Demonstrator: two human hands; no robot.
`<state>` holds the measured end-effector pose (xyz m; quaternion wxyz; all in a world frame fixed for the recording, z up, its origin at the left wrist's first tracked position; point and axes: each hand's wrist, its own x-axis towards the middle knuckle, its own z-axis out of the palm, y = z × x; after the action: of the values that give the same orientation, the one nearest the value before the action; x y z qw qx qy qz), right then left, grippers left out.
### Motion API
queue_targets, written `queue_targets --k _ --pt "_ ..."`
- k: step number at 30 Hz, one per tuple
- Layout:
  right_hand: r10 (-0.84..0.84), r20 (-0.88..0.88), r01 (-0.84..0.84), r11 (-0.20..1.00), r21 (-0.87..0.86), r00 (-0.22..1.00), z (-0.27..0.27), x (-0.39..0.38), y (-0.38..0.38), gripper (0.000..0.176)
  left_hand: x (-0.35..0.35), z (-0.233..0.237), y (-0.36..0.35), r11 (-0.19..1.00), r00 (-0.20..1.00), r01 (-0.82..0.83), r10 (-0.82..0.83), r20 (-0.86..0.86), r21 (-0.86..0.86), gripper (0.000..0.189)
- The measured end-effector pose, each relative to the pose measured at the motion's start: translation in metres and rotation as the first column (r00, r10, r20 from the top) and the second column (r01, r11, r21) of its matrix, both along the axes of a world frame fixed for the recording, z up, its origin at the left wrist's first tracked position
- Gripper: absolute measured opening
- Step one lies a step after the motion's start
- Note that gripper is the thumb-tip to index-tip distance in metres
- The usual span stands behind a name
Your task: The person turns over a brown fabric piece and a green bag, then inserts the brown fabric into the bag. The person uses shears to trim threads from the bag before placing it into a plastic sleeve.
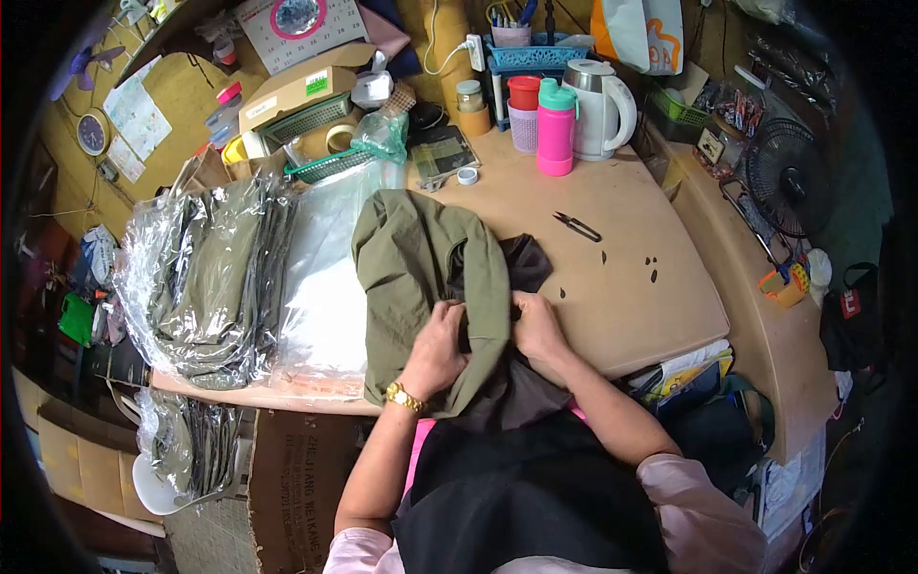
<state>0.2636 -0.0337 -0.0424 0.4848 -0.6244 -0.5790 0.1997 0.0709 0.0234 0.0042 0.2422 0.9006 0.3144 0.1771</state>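
An olive-green garment (406,249) with a dark brown lining (521,392) lies bunched at the table's front edge and hangs over it. My left hand (440,349), with a gold watch at the wrist, is closed on the cloth at an opening, its fingertips partly hidden in the folds. On the other side of a green fold, my right hand (535,327) pinches the garment close to the dark lining. Beyond my right hand a pair of thread snips (579,227) lies on the table, with several small dark scraps (654,275) near it.
Clear plastic bags (325,277) lie left of the garment, beside a stack of bagged olive garments (215,277). At the back stand a pink bottle (556,139), a white kettle (598,110) and a green basket (330,167). A black fan (792,180) is at right.
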Motion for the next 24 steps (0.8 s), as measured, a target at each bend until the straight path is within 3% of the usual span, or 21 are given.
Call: queue_targets --k 1,3,5,6,7,8,9,11,12,14,15,17,18,19,20,21,22,23,24 --pt "-0.011 -0.22 0.0 0.999 -0.053 0.975 0.001 -0.007 0.004 0.023 0.002 -0.011 0.002 0.997 0.987 0.066 -0.069 0.144 0.026 0.068" --pt "-0.054 -0.29 0.011 0.989 -0.149 0.956 0.005 -0.014 0.009 0.026 0.008 -0.012 -0.014 0.992 0.901 0.054 -0.098 0.423 0.116 0.062" --pt "0.186 -0.607 -0.211 0.977 0.031 0.773 0.032 -0.02 0.001 0.027 0.001 -0.01 -0.017 0.915 0.871 -0.06 0.243 0.427 -0.398 0.055" --pt "0.211 -0.295 -0.212 0.977 0.029 0.932 0.057 -0.016 -0.006 0.024 -0.004 0.004 -0.016 0.945 0.936 -0.202 0.263 0.234 -0.257 0.043" --pt "0.014 0.027 -0.021 0.963 0.27 1.0 0.07 -0.021 -0.01 0.023 -0.014 0.008 -0.007 0.962 0.945 -0.175 0.223 0.239 -0.208 0.038" --pt "-0.145 0.111 0.072 0.865 0.497 0.983 0.095 -0.026 -0.016 0.026 -0.018 0.012 0.001 0.982 0.968 -0.178 0.187 0.169 -0.066 0.034" --pt "-0.202 0.182 0.064 0.82 0.569 0.962 0.113 -0.028 -0.023 0.024 -0.019 0.014 0.005 0.983 0.983 -0.165 0.158 0.092 0.074 0.03" --pt "0.294 0.053 -0.288 0.857 0.428 0.954 0.135 -0.049 -0.031 0.025 -0.01 0.012 0.0 0.951 0.995 -0.035 0.004 0.104 0.306 0.025" --pt "0.294 0.051 -0.286 0.857 0.428 0.955 0.132 -0.056 -0.028 0.025 -0.011 0.016 0.0 0.952 0.995 -0.034 0.004 0.101 0.305 0.025" --pt "0.317 0.322 -0.362 0.928 0.089 0.892 0.119 -0.061 -0.016 0.032 -0.015 0.038 0.009 0.989 0.985 -0.065 0.085 -0.15 0.133 0.029" --pt "0.351 0.333 -0.359 0.932 -0.038 0.875 0.116 -0.045 -0.014 0.045 -0.02 0.051 0.014 0.994 0.955 -0.097 0.106 -0.276 0.049 0.031" --pt "0.273 0.366 -0.128 0.918 -0.375 0.889 0.114 -0.014 -0.021 0.056 -0.055 0.081 0.039 0.845 0.854 -0.516 0.52 -0.013 -0.138 0.032" --pt "0.36 0.399 -0.118 0.849 -0.516 0.844 0.107 0.008 -0.017 0.062 -0.099 0.069 0.074 0.807 0.795 -0.59 0.586 0.155 -0.026 0.036" --pt "0.45 0.409 -0.095 0.756 -0.648 0.794 0.098 0.023 -0.014 0.068 -0.133 0.08 0.089 0.839 0.834 -0.525 0.476 0.28 0.139 0.028" --pt "0.37 0.467 -0.084 0.846 -0.527 0.803 0.099 0.025 -0.019 0.069 -0.118 0.106 0.072 0.88 0.688 -0.45 0.452 0.568 -0.155 0.031" --pt "0.375 0.463 -0.087 0.842 -0.532 0.803 0.101 0.012 -0.022 0.069 -0.093 0.137 0.049 0.882 0.432 -0.259 0.47 0.77 -0.394 0.034" --pt "0.401 -0.223 -0.415 0.91 -0.018 0.888 0.103 -0.01 -0.023 0.073 -0.074 0.155 0.032 0.94 0.642 -0.293 0.33 0.692 -0.177 0.035" --pt "0.59 -0.694 -0.226 0.804 0.55 0.412 0.107 -0.03 -0.021 0.078 -0.057 0.163 0.018 0.961 0.814 -0.273 0.205 0.544 0.046 0.037" --pt "0.621 -0.648 -0.177 0.768 0.615 0.441 0.117 -0.039 -0.015 0.08 -0.033 0.158 -0.001 0.985 0.905 -0.117 0.052 0.423 0.129 0.04"
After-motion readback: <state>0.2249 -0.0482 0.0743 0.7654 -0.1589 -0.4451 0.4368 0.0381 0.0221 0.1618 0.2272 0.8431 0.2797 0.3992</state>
